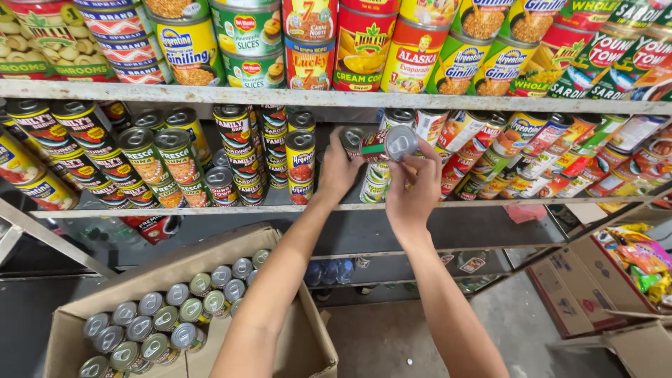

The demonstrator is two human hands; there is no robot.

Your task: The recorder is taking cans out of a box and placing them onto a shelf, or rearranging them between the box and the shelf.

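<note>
My right hand [413, 192] is shut on a small tin can [389, 144] with a red, white and green label and a silver pull-tab lid, held tilted at the middle shelf [210, 208]. My left hand [337, 171] reaches into the same shelf just left of it, fingers curled on another small can [352, 138] whose lid shows above them. Stacked cans [301, 166] stand to the left of that hand, and more stacked cans [378, 183] sit behind both hands.
An open cardboard box [308, 343] below my left arm holds several silver-lidded cans [168, 318]. The upper shelf [336, 98] carries larger tins. More cartons [581, 294] and a box of bright packets [640, 259] stand at the lower right on the concrete floor.
</note>
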